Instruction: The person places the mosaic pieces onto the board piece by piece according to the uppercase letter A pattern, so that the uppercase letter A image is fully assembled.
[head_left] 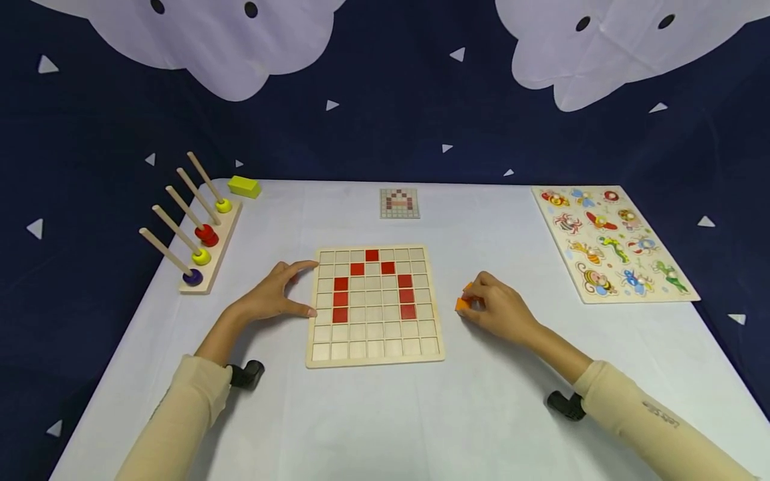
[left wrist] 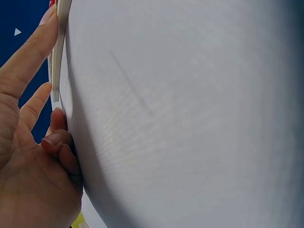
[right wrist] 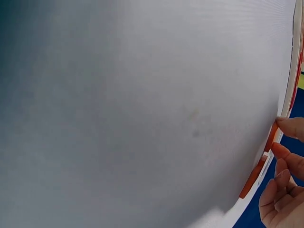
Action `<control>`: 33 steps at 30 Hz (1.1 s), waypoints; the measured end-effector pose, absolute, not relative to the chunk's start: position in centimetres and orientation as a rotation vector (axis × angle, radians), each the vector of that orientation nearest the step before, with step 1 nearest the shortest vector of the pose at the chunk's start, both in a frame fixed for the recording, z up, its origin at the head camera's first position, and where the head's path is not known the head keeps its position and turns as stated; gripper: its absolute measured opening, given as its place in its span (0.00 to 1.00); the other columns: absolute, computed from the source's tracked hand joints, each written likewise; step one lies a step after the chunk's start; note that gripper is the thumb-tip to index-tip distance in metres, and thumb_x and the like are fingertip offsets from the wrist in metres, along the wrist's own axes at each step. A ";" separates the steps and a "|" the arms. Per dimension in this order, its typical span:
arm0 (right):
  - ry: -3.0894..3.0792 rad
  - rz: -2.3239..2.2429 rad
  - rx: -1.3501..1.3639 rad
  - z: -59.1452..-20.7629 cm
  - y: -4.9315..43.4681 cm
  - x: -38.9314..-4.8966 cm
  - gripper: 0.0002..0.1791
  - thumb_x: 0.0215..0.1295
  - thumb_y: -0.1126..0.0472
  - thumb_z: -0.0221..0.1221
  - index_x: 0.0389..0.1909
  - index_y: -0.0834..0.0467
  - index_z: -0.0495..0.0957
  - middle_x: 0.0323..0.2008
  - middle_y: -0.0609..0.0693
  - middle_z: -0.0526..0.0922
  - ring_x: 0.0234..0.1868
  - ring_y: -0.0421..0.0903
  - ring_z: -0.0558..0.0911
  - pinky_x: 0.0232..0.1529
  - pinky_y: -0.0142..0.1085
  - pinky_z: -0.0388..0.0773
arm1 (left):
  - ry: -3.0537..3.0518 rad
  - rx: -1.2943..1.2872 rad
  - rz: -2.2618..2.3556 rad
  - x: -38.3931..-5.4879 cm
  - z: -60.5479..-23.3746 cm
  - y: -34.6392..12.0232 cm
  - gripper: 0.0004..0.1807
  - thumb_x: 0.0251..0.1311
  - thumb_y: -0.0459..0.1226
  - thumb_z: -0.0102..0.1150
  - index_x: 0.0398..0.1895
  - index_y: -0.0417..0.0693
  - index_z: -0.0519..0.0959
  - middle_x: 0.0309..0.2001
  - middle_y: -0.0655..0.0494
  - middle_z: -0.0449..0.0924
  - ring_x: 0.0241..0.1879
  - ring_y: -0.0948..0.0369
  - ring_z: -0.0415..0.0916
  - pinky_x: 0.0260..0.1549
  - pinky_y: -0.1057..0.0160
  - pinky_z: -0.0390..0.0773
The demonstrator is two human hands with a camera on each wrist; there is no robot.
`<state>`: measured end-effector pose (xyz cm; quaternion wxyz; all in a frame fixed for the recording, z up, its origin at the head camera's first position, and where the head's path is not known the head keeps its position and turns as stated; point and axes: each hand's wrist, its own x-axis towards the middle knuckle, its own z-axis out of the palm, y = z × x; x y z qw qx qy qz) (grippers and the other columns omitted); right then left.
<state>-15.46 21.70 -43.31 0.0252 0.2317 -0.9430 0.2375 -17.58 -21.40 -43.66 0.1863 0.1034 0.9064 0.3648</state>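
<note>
A wooden grid board (head_left: 374,331) lies mid-table, with several red tiles (head_left: 407,296) set in its squares in an arch shape. My left hand (head_left: 272,294) is at the board's left side, thumb and index finger spread apart with their tips at its edge; the other fingers are bent in the left wrist view. To the right of the board, my right hand (head_left: 498,308) pinches an orange tile (right wrist: 271,137) between thumb and index finger, low over the table. A second orange tile (right wrist: 253,177) lies right beside it, mostly hidden by the fingers in the head view.
Behind the board lies a small pattern card (head_left: 400,204). A peg stand (head_left: 222,257) with colored rings stands at the left, near a yellow-green block (head_left: 244,187). An insect puzzle board (head_left: 613,247) lies at the right. A dark patterned curtain (head_left: 391,120) hangs behind the white table (head_left: 373,421).
</note>
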 end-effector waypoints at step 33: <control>-2.932 0.812 0.958 -41.5 12.5 -17.2 0.10 0.55 0.58 0.72 0.35 0.59 0.87 0.34 0.47 0.74 0.31 0.40 0.71 0.35 0.35 0.71 | 2.538 0.286 1.047 -17.7 -43.7 -21.5 0.54 0.44 0.47 0.80 0.75 0.54 0.60 0.47 0.43 0.61 0.50 0.49 0.61 0.51 0.47 0.65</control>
